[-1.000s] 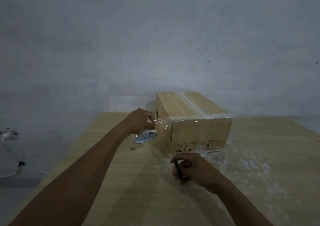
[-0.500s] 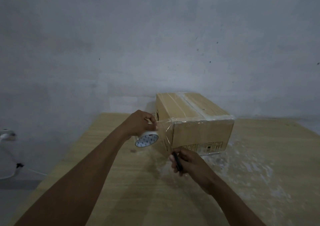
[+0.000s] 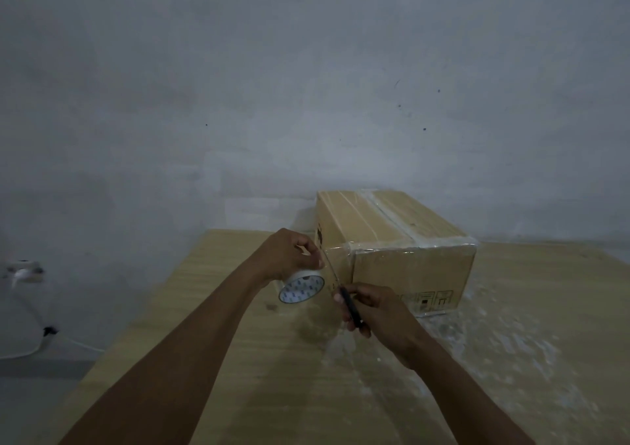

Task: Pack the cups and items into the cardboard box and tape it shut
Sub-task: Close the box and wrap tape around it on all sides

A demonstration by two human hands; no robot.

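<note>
Our box sits closed at the far side of the table, close to the wall, with its top seam taped. Our left hand grips the tape roll just left of the box's near-left corner. A clear strip runs taut from the roll to the box's front top edge. Our right hand is curled round a dark cutter, its tip at the strip's lower edge, just before that corner. Bare table lies open toward us and right of the box; its left edge runs near our left forearm.
</note>
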